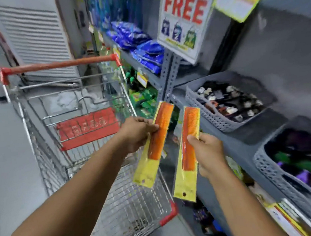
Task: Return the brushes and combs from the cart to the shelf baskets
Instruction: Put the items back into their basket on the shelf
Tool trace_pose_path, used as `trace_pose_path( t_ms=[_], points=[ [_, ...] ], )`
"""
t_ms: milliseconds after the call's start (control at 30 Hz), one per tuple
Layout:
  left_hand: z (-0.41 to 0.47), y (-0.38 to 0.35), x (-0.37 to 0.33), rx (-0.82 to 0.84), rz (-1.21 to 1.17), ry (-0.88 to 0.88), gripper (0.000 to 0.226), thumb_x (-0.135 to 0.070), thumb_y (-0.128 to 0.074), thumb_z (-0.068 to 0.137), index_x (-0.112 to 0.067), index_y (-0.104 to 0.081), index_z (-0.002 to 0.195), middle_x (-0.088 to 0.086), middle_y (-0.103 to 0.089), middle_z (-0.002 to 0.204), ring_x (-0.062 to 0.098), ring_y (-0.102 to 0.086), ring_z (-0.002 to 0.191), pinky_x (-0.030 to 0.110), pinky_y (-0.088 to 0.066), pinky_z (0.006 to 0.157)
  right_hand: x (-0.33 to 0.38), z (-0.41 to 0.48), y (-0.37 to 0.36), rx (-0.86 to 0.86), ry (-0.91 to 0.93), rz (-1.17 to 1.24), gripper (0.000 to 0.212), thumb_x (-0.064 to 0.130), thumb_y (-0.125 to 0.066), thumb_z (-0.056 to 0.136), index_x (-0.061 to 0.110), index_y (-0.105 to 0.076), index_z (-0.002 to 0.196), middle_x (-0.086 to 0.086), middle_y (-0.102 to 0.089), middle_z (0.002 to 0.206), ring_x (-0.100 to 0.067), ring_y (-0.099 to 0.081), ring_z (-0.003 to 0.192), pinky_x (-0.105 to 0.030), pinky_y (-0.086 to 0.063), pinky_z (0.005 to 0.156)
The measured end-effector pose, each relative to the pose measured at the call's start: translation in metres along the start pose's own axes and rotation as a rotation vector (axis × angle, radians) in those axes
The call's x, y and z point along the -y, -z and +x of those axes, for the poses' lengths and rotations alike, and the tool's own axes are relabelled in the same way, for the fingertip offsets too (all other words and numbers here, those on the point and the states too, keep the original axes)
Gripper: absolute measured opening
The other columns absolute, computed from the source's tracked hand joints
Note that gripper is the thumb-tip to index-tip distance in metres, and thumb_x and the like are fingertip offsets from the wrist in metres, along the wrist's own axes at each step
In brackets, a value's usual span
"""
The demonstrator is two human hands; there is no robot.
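My left hand (138, 133) is closed around an orange comb (160, 130) in its yellow card pack, thumb across the front and fingers behind, gripping it near the middle. The pack tilts up and to the right, its lower end hanging over the cart's near corner. My right hand (206, 151) pinches a second orange comb (188, 137) of the same kind, thumb pressed on the front of the teeth, fingers wrapped behind the card. The two packs stand side by side, close but not touching, both leaning the same way.

Below and to the left of my left hand is the wire cart (89, 142) with its red handle (59, 65) and red seat flap (88, 127). To the right of my right hand runs the grey shelf (246, 138), carrying a grey basket (217, 120) of hair clips further back and a nearer grey basket (274, 173) with dark, green and purple items, too blurred to name. Above hangs a sign (185, 19) reading FREE.
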State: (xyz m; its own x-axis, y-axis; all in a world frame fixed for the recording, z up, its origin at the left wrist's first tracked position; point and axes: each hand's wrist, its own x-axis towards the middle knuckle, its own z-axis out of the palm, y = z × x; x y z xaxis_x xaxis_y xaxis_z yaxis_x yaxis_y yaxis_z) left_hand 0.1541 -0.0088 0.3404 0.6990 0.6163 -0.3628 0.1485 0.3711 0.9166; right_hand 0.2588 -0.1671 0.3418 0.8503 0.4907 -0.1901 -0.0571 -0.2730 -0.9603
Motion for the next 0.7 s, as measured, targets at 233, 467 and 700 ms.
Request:
trace_pose_path(
  t_ms=[233, 467, 700],
  points=[
    [-0.026, -0.118, -0.036, 0.214, 0.055, -0.022, 0.039, 0.0, -0.066, 0.081, -0.013, -0.065, 0.045, 0.008, -0.056, 0.062, 0.023, -0.052, 0.061, 0.031, -0.043, 0.063, 0.028, -0.031, 0.115, -0.17, 0.009, 0.095, 0.015, 0.019, -0.065, 0.085, 0.013, -0.076, 0.076, -0.028, -0.069, 0.101, -0.025, -0.066, 0.079, -0.061, -0.051, 0.086],
    [-0.059, -0.242, -0.041, 0.406, 0.118, -0.005, 0.032, 0.006, -0.061, 0.083, -0.012, -0.052, 0.058, 0.003, -0.056, 0.045, 0.012, -0.05, 0.035, 0.016, -0.041, 0.043, 0.026, -0.075, 0.233, -0.389, -0.012, 0.16, 0.045, 0.029, -0.068, 0.076, -0.012, -0.059, 0.092, -0.037, -0.065, 0.1, -0.02, -0.052, 0.075, -0.061, -0.049, 0.087],
    [-0.101, -0.356, -0.013, 0.607, 0.234, 0.069, 0.022, 0.002, -0.059, 0.087, -0.008, -0.057, 0.068, 0.0, -0.059, 0.036, 0.007, -0.052, 0.026, 0.016, -0.043, 0.032, 0.008, -0.124, 0.332, -0.622, -0.036, 0.143, 0.022, 0.018, -0.064, 0.089, 0.003, -0.067, 0.105, -0.008, -0.068, 0.118, -0.021, -0.063, 0.108, -0.037, -0.048, 0.098]
  ],
)
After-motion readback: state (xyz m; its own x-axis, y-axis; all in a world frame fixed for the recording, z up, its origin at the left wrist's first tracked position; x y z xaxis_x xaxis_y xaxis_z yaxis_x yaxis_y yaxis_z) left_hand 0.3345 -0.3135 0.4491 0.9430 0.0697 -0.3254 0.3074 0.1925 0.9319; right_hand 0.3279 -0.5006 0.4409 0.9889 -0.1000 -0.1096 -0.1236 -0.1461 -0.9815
